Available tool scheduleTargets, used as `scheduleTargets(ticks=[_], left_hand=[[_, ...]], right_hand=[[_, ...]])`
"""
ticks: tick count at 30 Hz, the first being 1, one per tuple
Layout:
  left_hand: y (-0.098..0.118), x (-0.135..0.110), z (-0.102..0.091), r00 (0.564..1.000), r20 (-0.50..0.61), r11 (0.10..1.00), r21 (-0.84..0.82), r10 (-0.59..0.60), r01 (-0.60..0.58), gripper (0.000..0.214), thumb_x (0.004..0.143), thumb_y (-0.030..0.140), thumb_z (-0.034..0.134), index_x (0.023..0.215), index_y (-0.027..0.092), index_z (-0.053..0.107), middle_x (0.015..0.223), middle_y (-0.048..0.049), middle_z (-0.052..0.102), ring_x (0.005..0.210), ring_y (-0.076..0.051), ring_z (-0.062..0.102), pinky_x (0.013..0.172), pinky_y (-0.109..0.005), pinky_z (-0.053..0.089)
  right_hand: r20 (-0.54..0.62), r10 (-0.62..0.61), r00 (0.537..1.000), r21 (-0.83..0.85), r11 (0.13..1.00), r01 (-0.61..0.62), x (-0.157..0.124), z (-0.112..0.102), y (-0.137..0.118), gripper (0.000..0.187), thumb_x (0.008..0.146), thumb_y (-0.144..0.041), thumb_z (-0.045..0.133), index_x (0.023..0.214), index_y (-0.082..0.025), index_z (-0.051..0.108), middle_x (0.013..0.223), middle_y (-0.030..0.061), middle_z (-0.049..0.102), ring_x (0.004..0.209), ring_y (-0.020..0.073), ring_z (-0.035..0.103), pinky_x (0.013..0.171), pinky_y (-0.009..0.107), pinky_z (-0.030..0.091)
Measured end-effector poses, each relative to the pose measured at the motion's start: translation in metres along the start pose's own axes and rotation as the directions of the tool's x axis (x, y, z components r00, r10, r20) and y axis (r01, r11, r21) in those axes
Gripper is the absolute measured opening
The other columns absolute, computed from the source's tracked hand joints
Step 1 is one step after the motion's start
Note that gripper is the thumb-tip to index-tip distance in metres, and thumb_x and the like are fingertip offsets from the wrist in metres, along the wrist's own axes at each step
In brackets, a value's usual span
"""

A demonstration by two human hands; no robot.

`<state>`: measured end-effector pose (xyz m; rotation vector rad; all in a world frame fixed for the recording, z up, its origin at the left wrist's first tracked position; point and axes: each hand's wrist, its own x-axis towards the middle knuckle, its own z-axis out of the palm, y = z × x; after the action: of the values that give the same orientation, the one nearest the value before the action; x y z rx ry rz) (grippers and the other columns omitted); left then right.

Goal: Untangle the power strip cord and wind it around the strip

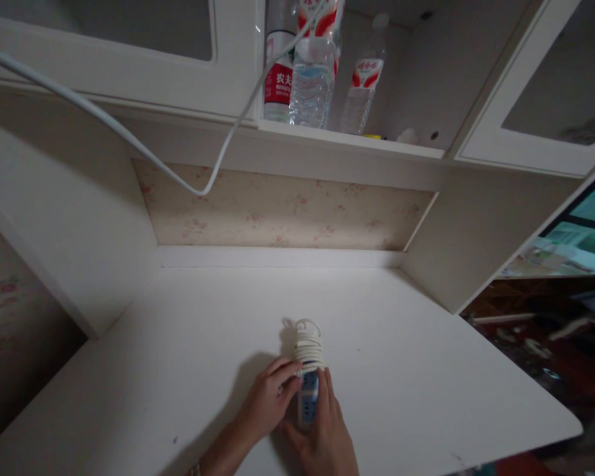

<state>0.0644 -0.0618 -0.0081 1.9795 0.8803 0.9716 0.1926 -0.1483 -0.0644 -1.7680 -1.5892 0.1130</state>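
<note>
A white power strip with a blue socket face lies on the white desk in front of me. Its white cord is wound in several turns around the far end, with a small loop sticking out at the top. My left hand pinches the cord at the lower edge of the coil, by the strip's left side. Along the strip's right side lie the fingers of my right hand, and its thumb reaches across the near end, gripping the strip. The fingers partly cover the sockets.
The white desktop spreads around the strip. Overhead, an open shelf holds several plastic bottles. A white cable hangs in front of the cabinet. Side panels border the desk.
</note>
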Motion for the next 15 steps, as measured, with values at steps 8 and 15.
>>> scheduleTargets(ticks=[8,15], left_hand=[[-0.005,-0.002,0.000,0.998,-0.008,0.996,0.068,0.062,-0.061,0.027,0.091,0.025,0.049,0.111,0.026,0.068,0.102,-0.0069,0.068,0.090,-0.017,0.064,0.084,-0.030,0.055],[-0.001,0.004,0.002,0.992,-0.052,0.967,0.236,0.116,-0.101,0.025,0.091,0.024,0.048,0.108,0.026,0.067,0.099,-0.0058,0.067,0.091,-0.018,0.064,0.085,-0.033,0.055]], right_hand=[[-0.019,0.008,1.000,0.097,0.995,-0.006,0.015,0.007,0.006,0.086,0.078,-0.015,0.054,0.151,-0.020,0.009,0.153,0.0154,0.022,0.137,0.0326,0.030,0.104,0.052,0.039],[0.038,0.222,0.974,0.478,0.852,-0.213,0.020,0.001,0.001,0.075,0.079,-0.020,0.054,0.148,-0.019,0.023,0.147,0.0098,0.038,0.132,0.0243,0.040,0.104,0.039,0.042]])
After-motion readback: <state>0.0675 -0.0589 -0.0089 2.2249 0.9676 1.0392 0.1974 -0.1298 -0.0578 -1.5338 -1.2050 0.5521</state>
